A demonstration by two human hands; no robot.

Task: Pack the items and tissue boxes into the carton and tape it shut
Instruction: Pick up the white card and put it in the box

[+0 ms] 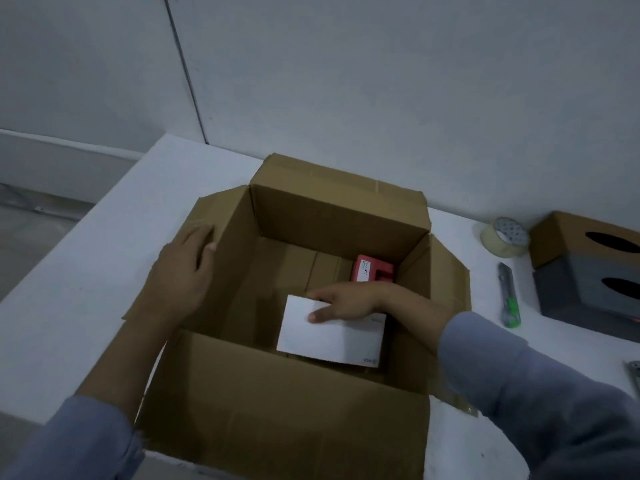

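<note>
An open brown carton stands on the white table with all its flaps spread. Inside it, a red box lies at the far right of the bottom. My right hand reaches down into the carton and grips the top edge of a white box, thumb on its face. My left hand rests flat on the carton's left flap, fingers apart. Two tissue boxes are stacked at the right of the table: a brown one on a dark grey one.
A roll of clear tape lies right of the carton. A utility knife with a green slider lies in front of it. A metal object shows at the right edge. The table's left edge drops to the floor.
</note>
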